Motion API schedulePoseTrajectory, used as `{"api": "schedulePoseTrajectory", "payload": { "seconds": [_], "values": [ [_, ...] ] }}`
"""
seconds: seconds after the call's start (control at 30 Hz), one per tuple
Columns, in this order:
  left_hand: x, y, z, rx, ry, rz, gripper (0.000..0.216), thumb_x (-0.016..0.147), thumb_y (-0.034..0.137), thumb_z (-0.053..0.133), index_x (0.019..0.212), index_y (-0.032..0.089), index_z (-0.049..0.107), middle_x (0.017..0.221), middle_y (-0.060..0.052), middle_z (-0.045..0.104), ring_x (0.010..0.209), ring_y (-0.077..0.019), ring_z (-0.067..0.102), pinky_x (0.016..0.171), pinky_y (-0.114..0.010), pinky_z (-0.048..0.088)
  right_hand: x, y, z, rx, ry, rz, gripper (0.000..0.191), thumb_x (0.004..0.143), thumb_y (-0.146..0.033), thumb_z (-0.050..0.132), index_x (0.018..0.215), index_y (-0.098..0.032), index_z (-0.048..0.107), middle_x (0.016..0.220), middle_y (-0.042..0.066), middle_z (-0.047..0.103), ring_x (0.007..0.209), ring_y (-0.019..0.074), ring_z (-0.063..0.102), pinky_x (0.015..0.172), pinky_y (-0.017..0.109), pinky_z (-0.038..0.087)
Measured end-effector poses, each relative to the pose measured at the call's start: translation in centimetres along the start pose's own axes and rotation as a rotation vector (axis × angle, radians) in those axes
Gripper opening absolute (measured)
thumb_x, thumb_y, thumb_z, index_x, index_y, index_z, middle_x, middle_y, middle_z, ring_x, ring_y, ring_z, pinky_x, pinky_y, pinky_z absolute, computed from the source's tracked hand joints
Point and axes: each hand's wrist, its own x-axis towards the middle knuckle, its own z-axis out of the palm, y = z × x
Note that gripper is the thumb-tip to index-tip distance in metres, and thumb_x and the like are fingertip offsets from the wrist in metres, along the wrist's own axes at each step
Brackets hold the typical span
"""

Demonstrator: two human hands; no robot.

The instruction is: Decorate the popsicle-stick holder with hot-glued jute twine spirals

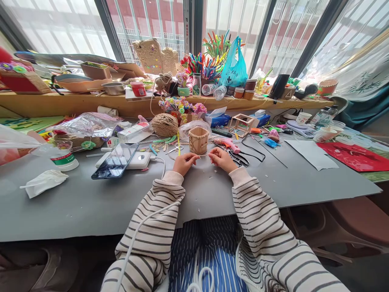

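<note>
My left hand [184, 162] and my right hand [223, 158] rest on the grey table [91, 202], fingers curled in a pinch toward each other. Between them runs a thin strand, maybe twine, too fine to name for sure. Just beyond the hands stands a small woven basket [198, 140]. A ball of twine [164, 125] lies behind and left of it. A pink glue gun [227, 143] and dark pliers [238, 158] lie right of my right hand. Both arms wear striped sleeves.
A phone [115, 160] rests on a white power bank [138, 160] at the left, with a crumpled tissue [45, 181] nearer the edge. A wooden frame cube [242, 123], paper cups [325, 134], white sheet [311, 154] and red paper [355, 156] lie right. The cluttered shelf [91, 103] runs behind.
</note>
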Motion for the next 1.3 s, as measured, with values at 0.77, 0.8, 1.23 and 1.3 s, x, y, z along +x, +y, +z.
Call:
{"api": "schedulePoseTrajectory", "payload": {
  "seconds": [0.77,0.8,1.23,1.3],
  "values": [
    [0.0,0.1,-0.1,-0.030,0.015,-0.031,0.029,0.072,0.041,0.051,0.072,0.015,0.063,0.052,0.001,0.056,0.050,-0.0103,0.049,0.053,-0.022,0.040,-0.3,-0.5,-5.0,0.137,0.485,-0.173,0.049,0.072,-0.061,0.037,0.097,-0.024,0.057,0.074,0.001,0.063,0.061,0.0117,0.056,0.057,0.027,0.044],
    [0.0,0.1,-0.1,-0.028,0.014,-0.027,0.029,0.071,0.041,0.051,0.072,0.015,0.063,0.052,0.001,0.057,0.050,-0.0104,0.050,0.053,-0.022,0.041,0.0,-0.3,-4.2,0.095,0.460,-0.155,0.045,0.068,-0.056,0.048,0.092,-0.020,0.059,0.066,0.001,0.062,0.056,0.0117,0.054,0.054,0.027,0.043],
    [0.0,0.3,0.4,0.010,-0.002,0.039,0.029,0.072,0.041,0.051,0.080,0.015,0.062,0.062,-0.002,0.060,0.055,-0.0116,0.052,0.055,-0.023,0.042,0.4,-0.5,1.6,-0.290,0.115,-0.179,0.022,0.071,-0.038,0.054,0.067,-0.018,0.062,0.061,0.001,0.060,0.057,0.0115,0.052,0.058,0.024,0.041],
    [0.2,0.4,0.9,0.024,0.001,0.047,0.030,0.074,0.040,0.049,0.086,0.015,0.060,0.060,-0.001,0.059,0.053,-0.0114,0.051,0.054,-0.023,0.041,0.4,-0.3,1.8,-0.318,0.095,-0.189,0.021,0.071,-0.037,0.054,0.068,-0.019,0.063,0.065,0.001,0.062,0.059,0.0121,0.053,0.058,0.024,0.041]
  ]
}}
